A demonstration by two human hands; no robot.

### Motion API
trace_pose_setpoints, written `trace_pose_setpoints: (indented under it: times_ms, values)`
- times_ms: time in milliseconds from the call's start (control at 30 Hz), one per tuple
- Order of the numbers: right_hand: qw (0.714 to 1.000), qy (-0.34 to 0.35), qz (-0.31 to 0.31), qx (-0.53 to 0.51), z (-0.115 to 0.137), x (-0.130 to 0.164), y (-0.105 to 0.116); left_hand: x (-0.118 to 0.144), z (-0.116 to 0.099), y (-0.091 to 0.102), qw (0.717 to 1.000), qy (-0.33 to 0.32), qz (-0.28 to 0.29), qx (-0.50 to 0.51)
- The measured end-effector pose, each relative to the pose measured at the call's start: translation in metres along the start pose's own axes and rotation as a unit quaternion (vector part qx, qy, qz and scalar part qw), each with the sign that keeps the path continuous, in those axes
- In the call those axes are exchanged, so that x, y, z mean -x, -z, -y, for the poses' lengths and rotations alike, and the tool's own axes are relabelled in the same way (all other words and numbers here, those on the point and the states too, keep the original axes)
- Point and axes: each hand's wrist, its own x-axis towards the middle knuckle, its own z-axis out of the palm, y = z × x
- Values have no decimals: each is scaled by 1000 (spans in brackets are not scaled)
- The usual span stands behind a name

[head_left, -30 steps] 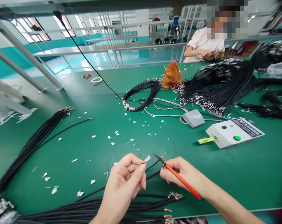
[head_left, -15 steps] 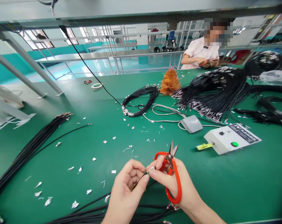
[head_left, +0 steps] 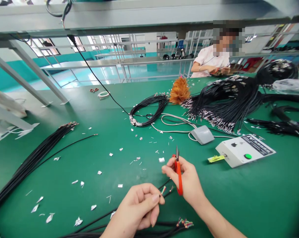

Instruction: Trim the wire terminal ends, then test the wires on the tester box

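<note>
Pinched between the thumb and forefinger of my left hand (head_left: 142, 206) is the end of a black cable, its coloured wires (head_left: 163, 190) poking out past the fingertips. My right hand (head_left: 186, 180), slightly higher and to the right, carries red-handled scissors (head_left: 179, 178) with the blades pointing away from me. Its thumb and forefinger are close together, apart from the cable. A scrap of silver foil (head_left: 161, 160) lies just beyond the right fingertips. Below my hands, several black cables (head_left: 164, 223) show stripped ends with coloured wires (head_left: 185, 223).
Foil scraps dot the green table (head_left: 72, 205). A cable bundle (head_left: 35, 158) lies left. Ahead are a coiled bundle (head_left: 151, 122), an orange duster (head_left: 179, 91), a grey pedal-like piece (head_left: 202, 135) and a white box (head_left: 246, 150). Cables are heaped right; a person (head_left: 211, 59) works behind.
My right hand has pulled away from the cable end, up and forward, and the scissors have turned edge-on. Foil has come off the wires, and a foil scrap now lies beyond my hand.
</note>
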Motion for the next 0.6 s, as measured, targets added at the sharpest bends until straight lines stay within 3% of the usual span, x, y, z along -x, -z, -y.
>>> trace_pose_setpoints:
  times_ms: [100,300,400,600]
  values:
    - [995,21,2,94,0,-1,11,0,-1,-3,999,-17,-40,-12]
    - [993,13,109,47,20,22,17,-8,6,-7,992,-58,-104,-52]
    - [994,2,107,30,21,25,11,-13,11,-8,989,-72,-118,-60]
    - [992,-20,73,-103,9,23,-3,-10,9,-9,986,-84,-136,-45]
